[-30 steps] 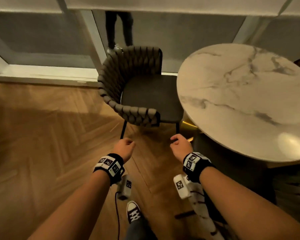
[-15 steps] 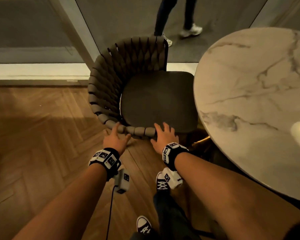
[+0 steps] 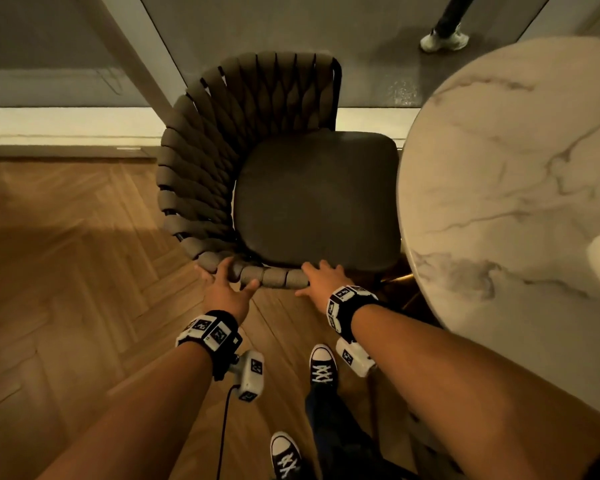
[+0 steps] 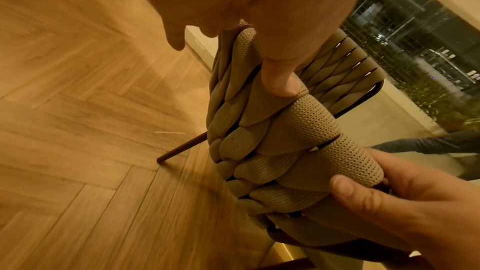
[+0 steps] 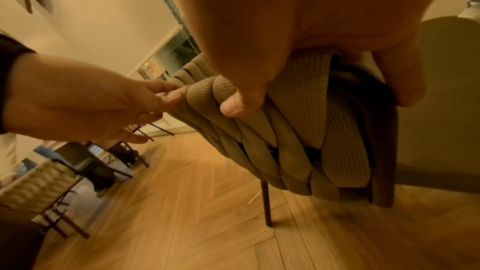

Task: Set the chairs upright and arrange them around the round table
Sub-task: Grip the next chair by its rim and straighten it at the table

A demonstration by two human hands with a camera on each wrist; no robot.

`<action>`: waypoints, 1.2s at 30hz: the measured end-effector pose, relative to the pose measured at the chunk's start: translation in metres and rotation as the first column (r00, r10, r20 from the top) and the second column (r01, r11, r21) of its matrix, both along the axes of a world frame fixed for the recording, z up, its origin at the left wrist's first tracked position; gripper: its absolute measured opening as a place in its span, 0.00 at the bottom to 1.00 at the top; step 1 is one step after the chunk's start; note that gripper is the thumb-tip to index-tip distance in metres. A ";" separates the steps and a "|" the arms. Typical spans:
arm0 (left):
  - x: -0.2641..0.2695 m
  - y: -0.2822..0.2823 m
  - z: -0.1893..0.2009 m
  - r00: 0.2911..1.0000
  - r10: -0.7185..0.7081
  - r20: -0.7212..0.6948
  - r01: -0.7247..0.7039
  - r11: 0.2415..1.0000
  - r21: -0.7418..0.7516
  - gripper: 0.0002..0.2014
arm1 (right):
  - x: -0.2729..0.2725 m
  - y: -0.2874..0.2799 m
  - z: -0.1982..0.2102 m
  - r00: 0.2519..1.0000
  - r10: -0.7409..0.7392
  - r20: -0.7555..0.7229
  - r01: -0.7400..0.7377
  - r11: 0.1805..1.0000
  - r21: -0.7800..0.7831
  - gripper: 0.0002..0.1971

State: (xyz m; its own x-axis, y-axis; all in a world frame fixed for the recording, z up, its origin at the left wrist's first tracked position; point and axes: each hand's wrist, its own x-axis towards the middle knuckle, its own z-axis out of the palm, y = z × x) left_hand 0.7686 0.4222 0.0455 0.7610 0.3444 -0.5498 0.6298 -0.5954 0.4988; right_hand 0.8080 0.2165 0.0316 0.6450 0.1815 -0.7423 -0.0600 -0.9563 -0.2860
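We see no container in any view, so we turn to the chair [image 3: 312, 199] itself. It stands upright on the herringbone wood floor [image 3: 66, 271], its dark padded seat facing up and its open front edge just beside the rim of the round marble desk [image 3: 516, 188], the seat's right side close under that rim. A wraparound back and arm of thick taupe woven straps curves from the far side round the left to the near arm. In the wrist views the straps show a fine knitted texture, and thin dark metal legs reach down to the floor.

Our left grip [image 3: 227, 291] is on the near arm at its left bend, thumb on one side and fingers over the top, clasping the woven band. Our right grip [image 3: 323, 278] holds the same arm at its right end, fingers laid over the top toward the seat and the thumb pressed against the straps from outside, as the right wrist view shows.

By count: one chair under our hands, one round desk, two hands. The right wrist view also shows another woven chair [image 5: 39, 188], pale and blurred, well apart near the wall. Beyond the glass [image 3: 378, 36], one pale shoe [image 3: 444, 39] of another person is visible.
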 end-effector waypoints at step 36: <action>-0.022 0.011 0.018 0.986 -0.150 -0.079 0.153 0.988 0.032 0.45 | -0.044 -0.023 0.017 0.948 -0.318 0.011 0.318 0.948 0.013 0.33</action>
